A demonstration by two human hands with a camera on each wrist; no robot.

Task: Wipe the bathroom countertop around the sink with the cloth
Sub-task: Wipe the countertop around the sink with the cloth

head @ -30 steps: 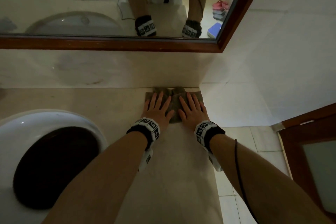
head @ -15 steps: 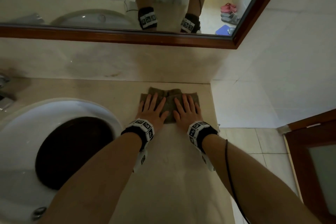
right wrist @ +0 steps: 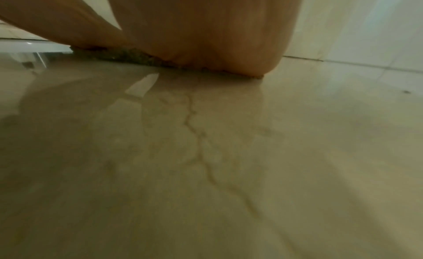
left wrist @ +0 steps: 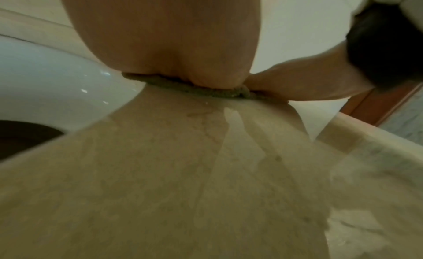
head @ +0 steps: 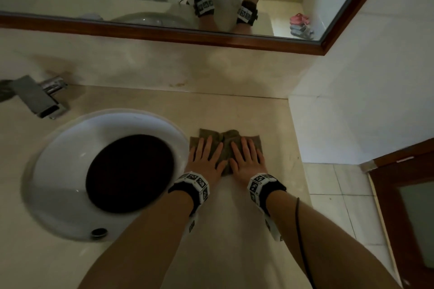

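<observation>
A small olive-brown cloth (head: 226, 142) lies flat on the beige marble countertop (head: 234, 230), just right of the white round sink (head: 70, 148). My left hand (head: 204, 156) and right hand (head: 247, 156) press down on the cloth side by side, fingers straight and spread, pointing at the back wall. The left wrist view shows the cloth's edge (left wrist: 183, 87) squeezed under the heel of my left hand (left wrist: 164, 36), beside the sink rim (left wrist: 57, 82). In the right wrist view the cloth (right wrist: 128, 57) is a thin strip under my right hand (right wrist: 206, 31).
A chrome faucet (head: 40, 96) stands behind the sink at the back left. A wood-framed mirror (head: 164, 33) hangs above the backsplash. A white tiled wall (head: 352, 101) bounds the counter on the right, and a wooden door (head: 408, 206) stands lower right.
Both hands slid the cloth from the back wall toward me along the counter beside the sink. More bare counter now shows behind the cloth.
</observation>
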